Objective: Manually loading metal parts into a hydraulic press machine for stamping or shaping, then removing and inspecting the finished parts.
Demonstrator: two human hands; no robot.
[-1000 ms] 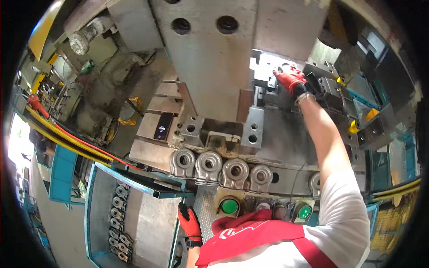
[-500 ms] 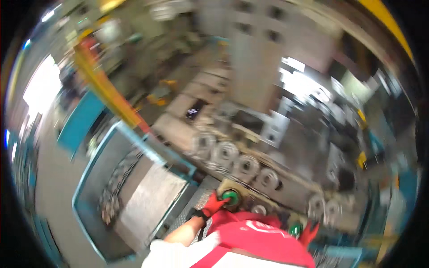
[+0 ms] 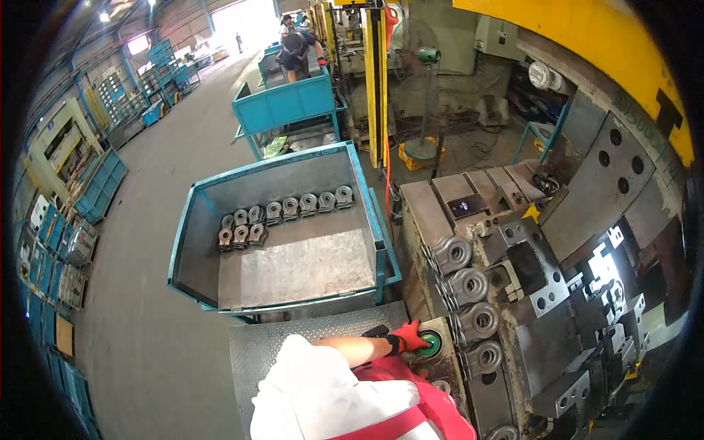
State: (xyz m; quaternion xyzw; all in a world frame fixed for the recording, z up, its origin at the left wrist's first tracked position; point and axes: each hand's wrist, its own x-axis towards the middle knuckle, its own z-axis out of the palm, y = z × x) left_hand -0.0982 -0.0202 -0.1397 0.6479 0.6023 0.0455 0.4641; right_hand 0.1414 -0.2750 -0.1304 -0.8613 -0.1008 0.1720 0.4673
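Observation:
My left hand (image 3: 411,335), in a red glove, reaches out over a control box (image 3: 444,361). Its fingers are stretched out and touch a round green push button (image 3: 430,344) set in a dark ring. Nothing is held in them. Just right of the box, a row of grey metal parts with ring-shaped ends (image 3: 469,286) lies along the edge of the press bed. My right hand is out of the picture; my body in a red apron (image 3: 440,402) fills the lower middle.
A blue-framed metal bin (image 3: 293,271) at left holds rows of stacked ring-ended parts (image 3: 290,208). Below it lies a checkered steel plate (image 3: 279,345). The press tooling (image 3: 543,268) is at right. A yellow post (image 3: 375,88) stands behind, and a co-worker (image 3: 297,48) bends over another blue bin (image 3: 290,103).
My view has swung left, bringing the bin and aisle further into the picture. My left hand remains at the green button. My right hand and a second green button have left the view.

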